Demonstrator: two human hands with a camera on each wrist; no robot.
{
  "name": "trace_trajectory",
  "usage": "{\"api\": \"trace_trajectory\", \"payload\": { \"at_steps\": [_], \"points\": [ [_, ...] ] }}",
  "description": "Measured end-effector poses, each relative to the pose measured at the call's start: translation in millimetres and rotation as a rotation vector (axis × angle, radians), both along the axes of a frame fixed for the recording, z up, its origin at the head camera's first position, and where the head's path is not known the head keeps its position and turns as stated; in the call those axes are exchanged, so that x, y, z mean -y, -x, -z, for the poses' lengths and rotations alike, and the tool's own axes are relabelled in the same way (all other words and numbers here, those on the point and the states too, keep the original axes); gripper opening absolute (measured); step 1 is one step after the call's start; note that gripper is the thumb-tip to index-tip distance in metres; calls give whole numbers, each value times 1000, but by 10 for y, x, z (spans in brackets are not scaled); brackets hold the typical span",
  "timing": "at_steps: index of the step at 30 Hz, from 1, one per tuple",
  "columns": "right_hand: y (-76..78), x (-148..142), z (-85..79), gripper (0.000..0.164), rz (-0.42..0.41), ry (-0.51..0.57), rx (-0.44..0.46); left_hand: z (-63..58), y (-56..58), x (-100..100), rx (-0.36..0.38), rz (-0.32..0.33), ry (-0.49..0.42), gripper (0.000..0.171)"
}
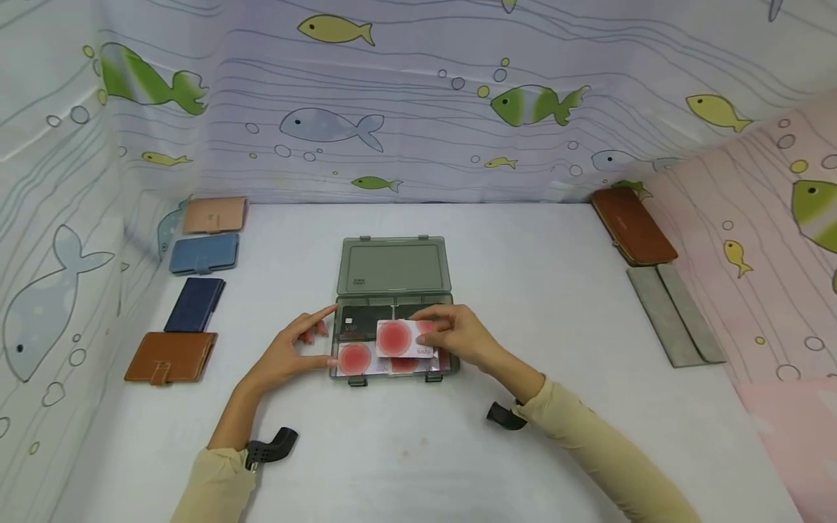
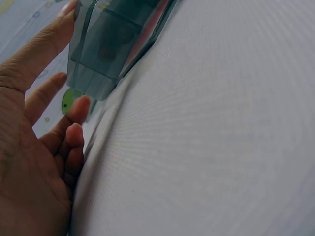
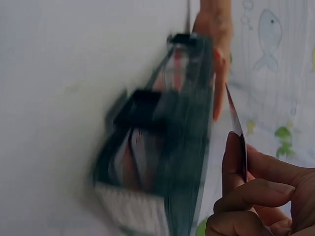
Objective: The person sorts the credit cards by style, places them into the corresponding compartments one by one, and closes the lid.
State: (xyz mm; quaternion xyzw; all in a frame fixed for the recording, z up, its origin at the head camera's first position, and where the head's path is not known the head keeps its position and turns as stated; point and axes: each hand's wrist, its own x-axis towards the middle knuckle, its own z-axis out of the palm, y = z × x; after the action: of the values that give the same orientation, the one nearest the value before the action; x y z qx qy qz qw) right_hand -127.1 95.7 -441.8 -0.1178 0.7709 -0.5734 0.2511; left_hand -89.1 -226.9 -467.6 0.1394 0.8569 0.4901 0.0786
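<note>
A translucent grey-green plastic box (image 1: 393, 265) stands with its lid laid back, and its lower half is split into compartments. A black VIP card (image 1: 366, 322) lies in the rear left compartment; a white card with a red circle (image 1: 354, 358) lies in the front left one. My right hand (image 1: 463, 335) pinches another white card with a red circle (image 1: 395, 338) above the box, partly covering the cards beneath. That held card (image 3: 237, 118) appears edge-on in the right wrist view. My left hand (image 1: 290, 349) touches the box's left side with extended thumb and index finger.
On the left lie a pink wallet (image 1: 214, 215), a light-blue wallet (image 1: 204, 253), a navy wallet (image 1: 194, 304) and a brown wallet (image 1: 168, 357). A brown zip case (image 1: 634, 226) and a grey folded case (image 1: 673, 316) lie on the right. Fish-patterned cloth (image 1: 418, 87) hangs around the table.
</note>
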Motion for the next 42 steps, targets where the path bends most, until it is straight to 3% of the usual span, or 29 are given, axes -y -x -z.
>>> {"api": "trace_trajectory", "payload": {
  "at_steps": [14, 20, 25, 30, 34, 37, 40, 42],
  "points": [
    [-206, 575, 70, 36, -108, -186, -181, -64, -17, -26, -23, 26, 1, 84],
    [-229, 634, 104, 38, -127, -223, -227, -80, -33, -27, -37, 26, -2, 83],
    [-242, 553, -4, 36, -134, -286, -268, -58, -44, -14, -52, 25, -3, 83],
    [-152, 348, -153, 34, -102, -264, -281, 127, -12, 77, -49, 10, 4, 86],
    [122, 100, -168, 40, 38, -204, -274, 211, 116, 165, 44, -40, -73, 85],
    [426, -71, -99, 49, 204, -198, -175, 150, 303, 141, 173, -165, -130, 76],
    [699, -176, -11, 56, 310, -167, 67, 74, 530, 40, 307, -303, -129, 70],
    [824, -205, 38, 60, 332, -133, 231, 34, 667, -45, 390, -353, -116, 74]
  ]
}}
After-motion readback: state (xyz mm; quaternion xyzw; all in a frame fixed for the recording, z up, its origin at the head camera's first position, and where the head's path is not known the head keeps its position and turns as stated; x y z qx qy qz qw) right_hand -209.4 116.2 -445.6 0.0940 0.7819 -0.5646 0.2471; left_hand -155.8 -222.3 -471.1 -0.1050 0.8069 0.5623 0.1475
